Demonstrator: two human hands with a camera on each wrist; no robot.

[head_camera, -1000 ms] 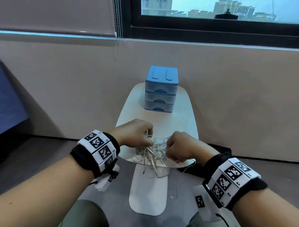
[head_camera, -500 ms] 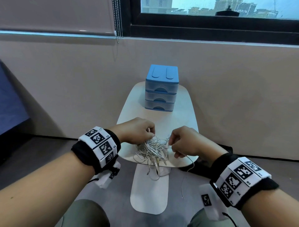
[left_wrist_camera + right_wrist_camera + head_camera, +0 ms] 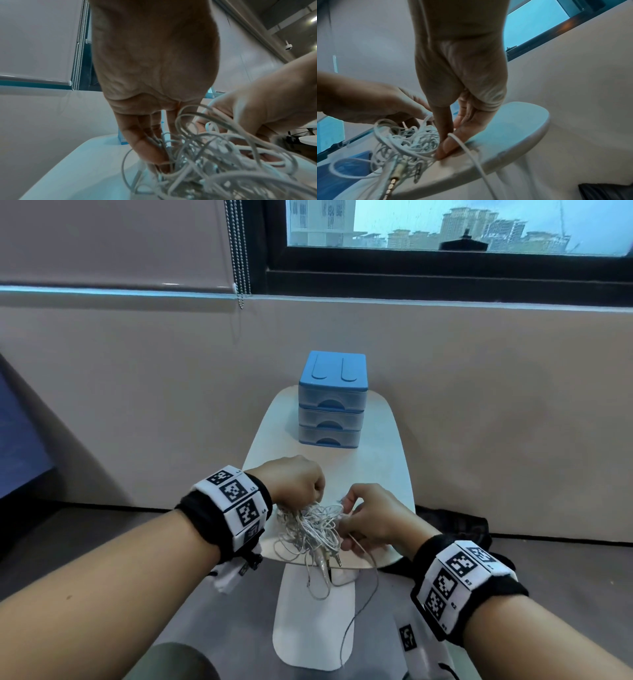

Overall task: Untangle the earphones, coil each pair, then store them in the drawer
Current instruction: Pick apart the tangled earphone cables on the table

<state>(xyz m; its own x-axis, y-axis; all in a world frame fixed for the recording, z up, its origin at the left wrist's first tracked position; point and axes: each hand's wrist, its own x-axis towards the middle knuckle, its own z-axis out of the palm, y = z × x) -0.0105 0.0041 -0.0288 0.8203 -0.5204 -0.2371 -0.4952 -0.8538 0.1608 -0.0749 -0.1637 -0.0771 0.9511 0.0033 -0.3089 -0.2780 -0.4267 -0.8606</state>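
A tangled bundle of white earphones (image 3: 313, 530) lies at the near edge of the small white table (image 3: 376, 474), with jack plugs and loops hanging over the edge. My left hand (image 3: 298, 486) grips the bundle's left side, its fingers curled into the wires (image 3: 197, 148). My right hand (image 3: 363, 518) pinches wires on the bundle's right side; in the right wrist view thumb and finger press together on the earphones (image 3: 407, 142), and one cable trails down past them. The blue three-drawer unit (image 3: 330, 405) stands at the table's far end, all drawers closed.
The table stands against a beige wall under a window. A bead chain (image 3: 239, 251) from the blind hangs at the upper left. A black object (image 3: 455, 525) lies on the floor at the right, behind the table. The table's white base (image 3: 315, 628) lies below.
Both hands have lifted slightly and shifted on the bundle. The right hand has opened from a fist to a pinch on the wires, and a cable now trails lower over the edge.
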